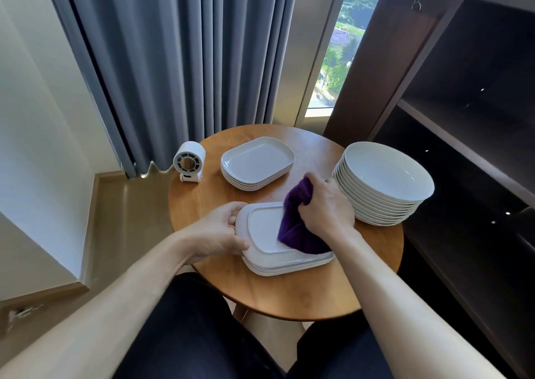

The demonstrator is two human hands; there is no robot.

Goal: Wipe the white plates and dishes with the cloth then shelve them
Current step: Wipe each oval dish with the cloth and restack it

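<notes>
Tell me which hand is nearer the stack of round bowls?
Right. The right hand, gripping the purple cloth, is just beside the bowls; the left hand holds the upturned plate farther away.

I see a table (289, 291) of wood, smooth with a soft sheen. The plates (266, 234) and bowls (385, 176) look like glazed white ceramic, glossy. The cloth (298, 234) is fuzzy and matt. The fan (189, 161) looks like matt white plastic; the curtain (173, 60) is matt fabric.

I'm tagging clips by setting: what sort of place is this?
Probably a room in a flat or hotel, high up: a round wooden table beside grey curtains, a window looking down on trees, and dark open shelving.
</notes>
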